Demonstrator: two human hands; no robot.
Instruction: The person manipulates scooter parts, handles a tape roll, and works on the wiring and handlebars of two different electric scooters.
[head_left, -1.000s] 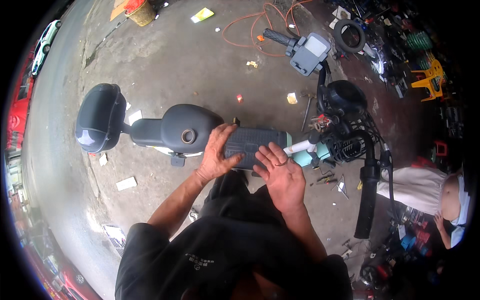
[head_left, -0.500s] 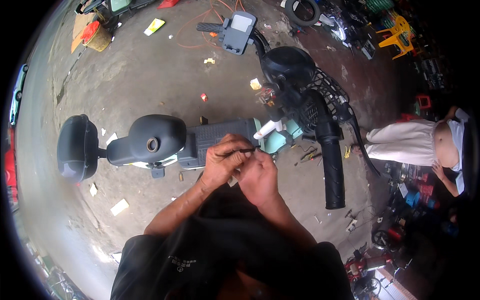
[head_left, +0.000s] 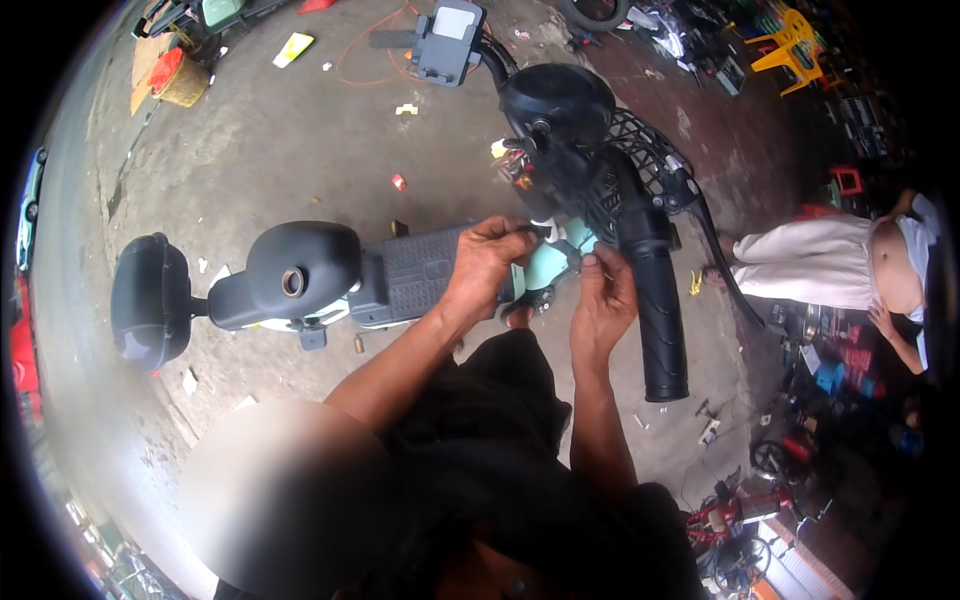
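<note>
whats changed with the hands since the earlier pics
The left hand and right hand moved toward the pale green front section and parted; they were together by the footboard. The right, open-palmed at first, is now curled. Anything held is unclear. Seat and footboard stayed put.

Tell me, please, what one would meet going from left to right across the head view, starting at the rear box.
Rear box, seat, left hand, right hand, near grip, pale trousers.
</note>
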